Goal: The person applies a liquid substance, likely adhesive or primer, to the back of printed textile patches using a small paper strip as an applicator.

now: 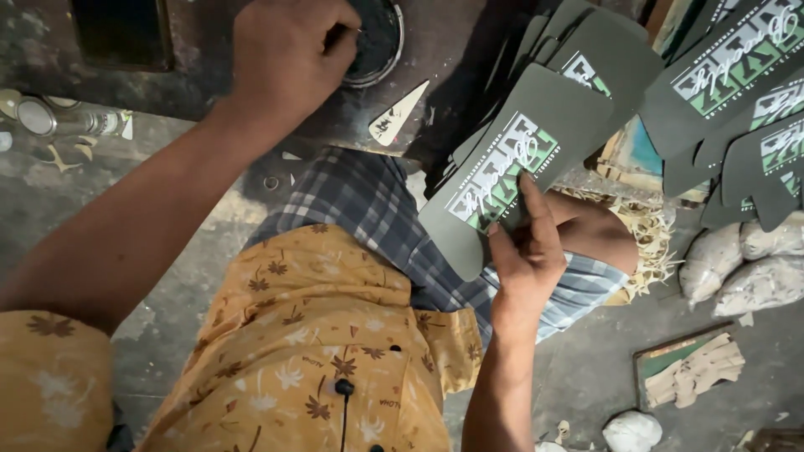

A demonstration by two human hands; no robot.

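My right hand [526,255] grips the lower edge of a dark green sandal sole [536,117] with a white and green printed patch, holding it tilted over my lap. Behind it, several like soles [586,38] fan out in a stack. My left hand [285,59] reaches forward with its fingers curled shut at the rim of a round dark tin [381,38] on a stained dark worktop [209,88]. Whatever is inside that fist is hidden. My yellow patterned shirt and plaid cloth fill the lower middle.
More printed green soles [737,84] hang at the upper right. A small glass bottle [67,121] lies at the left, with a pale triangular scrap [398,113] by the tin. White sacks [737,264], straw [649,230] and cardboard pieces [691,372] lie on the floor at the right.
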